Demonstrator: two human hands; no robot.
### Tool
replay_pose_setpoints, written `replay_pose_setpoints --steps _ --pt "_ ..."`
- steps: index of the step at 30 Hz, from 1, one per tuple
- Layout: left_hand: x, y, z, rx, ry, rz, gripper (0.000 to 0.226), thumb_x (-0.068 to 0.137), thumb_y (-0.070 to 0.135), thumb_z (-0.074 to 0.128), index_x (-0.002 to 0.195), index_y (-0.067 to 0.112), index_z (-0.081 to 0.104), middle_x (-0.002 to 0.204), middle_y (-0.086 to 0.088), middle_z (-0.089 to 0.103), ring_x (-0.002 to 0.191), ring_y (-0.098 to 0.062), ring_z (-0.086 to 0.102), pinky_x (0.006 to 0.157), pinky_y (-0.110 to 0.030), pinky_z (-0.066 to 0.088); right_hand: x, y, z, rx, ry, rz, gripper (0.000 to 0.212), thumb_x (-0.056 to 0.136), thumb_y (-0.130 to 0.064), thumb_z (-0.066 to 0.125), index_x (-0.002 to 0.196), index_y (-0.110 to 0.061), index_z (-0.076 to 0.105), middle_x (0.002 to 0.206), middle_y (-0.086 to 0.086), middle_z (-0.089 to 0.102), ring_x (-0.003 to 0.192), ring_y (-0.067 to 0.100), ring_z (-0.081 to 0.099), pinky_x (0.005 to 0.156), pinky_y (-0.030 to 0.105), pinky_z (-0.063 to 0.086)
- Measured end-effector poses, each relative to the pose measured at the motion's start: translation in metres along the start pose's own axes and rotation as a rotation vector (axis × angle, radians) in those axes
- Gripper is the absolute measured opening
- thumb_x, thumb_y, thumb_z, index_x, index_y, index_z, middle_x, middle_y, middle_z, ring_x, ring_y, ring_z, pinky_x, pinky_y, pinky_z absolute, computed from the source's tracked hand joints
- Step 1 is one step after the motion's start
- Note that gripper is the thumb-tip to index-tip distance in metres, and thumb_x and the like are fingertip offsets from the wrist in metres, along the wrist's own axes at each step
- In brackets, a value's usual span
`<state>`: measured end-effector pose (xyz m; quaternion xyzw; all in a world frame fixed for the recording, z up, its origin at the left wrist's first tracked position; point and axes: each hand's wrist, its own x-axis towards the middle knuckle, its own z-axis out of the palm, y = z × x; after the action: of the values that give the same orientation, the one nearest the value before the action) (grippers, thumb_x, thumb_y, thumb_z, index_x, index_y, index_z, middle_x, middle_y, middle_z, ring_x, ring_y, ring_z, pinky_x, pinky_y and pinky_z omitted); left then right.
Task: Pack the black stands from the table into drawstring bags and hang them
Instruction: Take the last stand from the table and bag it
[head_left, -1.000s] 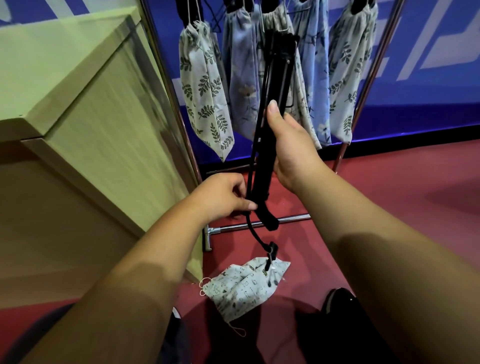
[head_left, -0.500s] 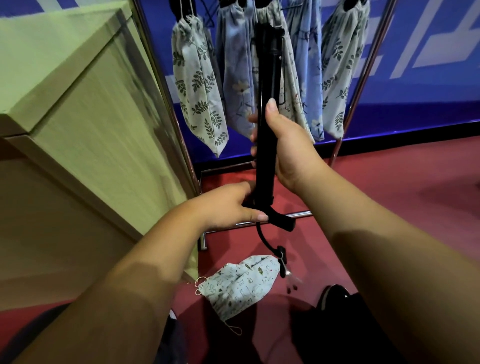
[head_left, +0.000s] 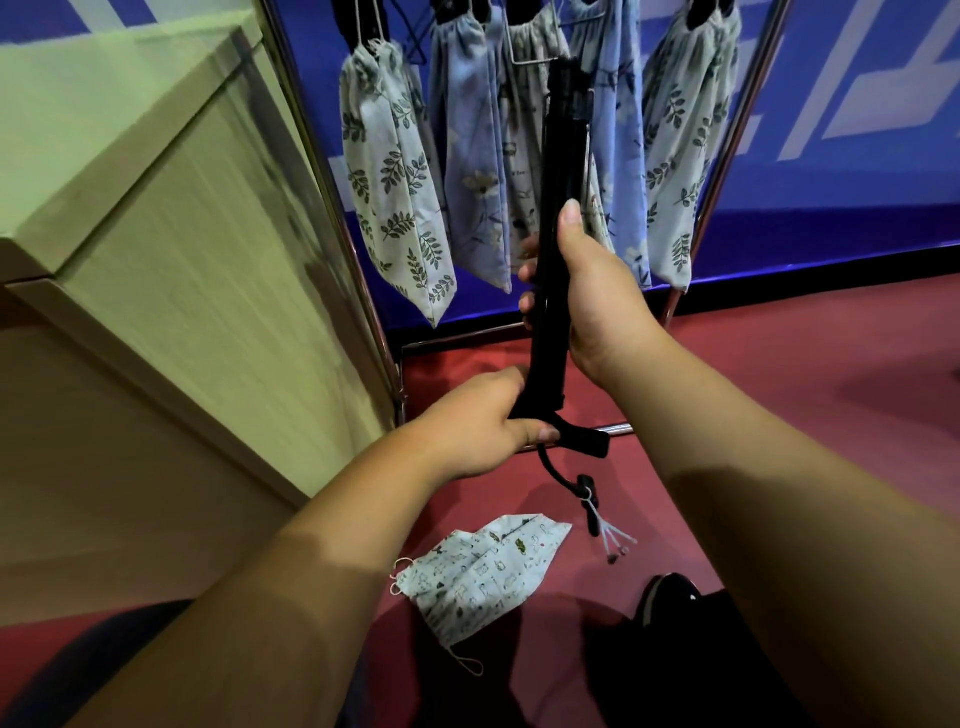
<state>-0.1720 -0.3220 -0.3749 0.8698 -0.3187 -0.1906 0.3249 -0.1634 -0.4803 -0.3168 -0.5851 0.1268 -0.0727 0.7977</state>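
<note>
Grips one long black stand (head_left: 563, 171) upright, right hand (head_left: 597, 306) clamped mid-shaft, left hand (head_left: 475, 428) curled round its base, before five hanging patterned cloth drawstring bags (head_left: 395, 197), a sixth (head_left: 488, 571) on the floor (head_left: 779, 374).

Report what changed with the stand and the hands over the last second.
The black stand had a thin leg standing off to the left; it has closed against the shaft, and the dangling cord has swung right. The right hand now wraps its fingers further round the shaft. Unchanged: the left hand grips the bottom end, the drawstring bag lies on the floor, the filled bags hang on the rack.
</note>
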Motion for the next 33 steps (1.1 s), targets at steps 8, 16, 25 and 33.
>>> replay_pose_setpoints --steps 8,16,25,33 --pt "0.005 -0.001 -0.007 0.007 -0.027 -0.046 0.034 0.092 0.027 0.082 0.121 0.023 0.065 0.115 0.006 0.072 0.107 -0.013 0.069 0.1 -0.036 0.055 0.004 0.001 -0.002 -0.177 0.063 0.035 0.065 0.106 -0.07 0.036 0.115 -0.016 0.072 0.084 0.001 0.076 0.069 0.018 0.07 0.079 0.038 0.053" --pt "-0.001 -0.008 -0.026 -0.117 0.04 -0.085 0.038 0.084 0.034 0.086 0.115 0.027 0.067 0.108 0.007 0.075 0.103 -0.015 0.071 0.101 -0.043 0.056 -0.008 0.0 -0.001 -0.331 -0.055 0.023 0.067 0.093 -0.083 0.046 0.12 -0.027 0.071 0.095 -0.001 0.082 0.094 0.018 0.075 0.094 0.043 0.058" --pt "-0.016 -0.024 -0.029 0.039 0.037 -0.195 0.048 0.079 0.036 0.089 0.12 0.026 0.066 0.099 0.007 0.075 0.09 -0.011 0.069 0.09 -0.034 0.057 -0.017 0.006 0.005 -0.504 -0.015 -0.049 0.038 0.093 -0.051 0.072 0.095 -0.013 0.075 0.091 0.005 0.079 0.086 0.022 0.075 0.085 0.039 0.057" --pt "-0.028 -0.051 -0.034 0.232 0.154 -0.362 0.06 0.074 0.02 0.093 0.118 0.041 0.058 0.094 0.009 0.069 0.086 -0.02 0.068 0.082 -0.035 0.057 -0.024 0.019 -0.002 -0.955 -0.362 0.604 0.084 0.104 -0.075 0.034 0.11 -0.001 0.073 0.09 0.016 0.081 0.077 0.028 0.073 0.07 0.035 0.052"
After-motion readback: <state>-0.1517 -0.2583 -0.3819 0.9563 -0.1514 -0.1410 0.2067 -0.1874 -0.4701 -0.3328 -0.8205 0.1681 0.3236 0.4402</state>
